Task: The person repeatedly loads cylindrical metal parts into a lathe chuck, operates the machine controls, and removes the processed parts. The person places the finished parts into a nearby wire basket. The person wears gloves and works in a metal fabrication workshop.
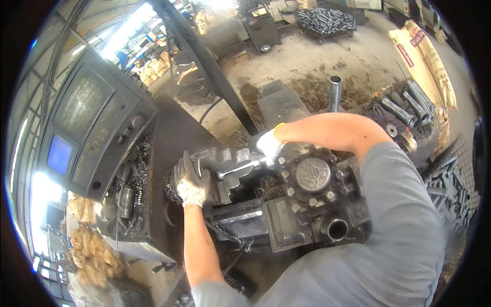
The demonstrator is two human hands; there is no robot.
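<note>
My left hand, in a white glove with dark, soiled fingers, lies over the chuck end of a metal lathe, its fingers spread around a thin curved metal part; whether it grips that is unclear. A stepped chuck jaw is just to its right. My right hand, gloved in white with a yellow cuff, is at the far side of the turret tool post, by the right end of a shiny metal rod. Its fingers are largely hidden, so its hold cannot be told. A round pipe end sits at the tool post's near side.
The control panel stands at the left, above a tray of metal chips. Metal tubes lie on a bench at the right beside paper sacks. An upright tube stands behind the tool post.
</note>
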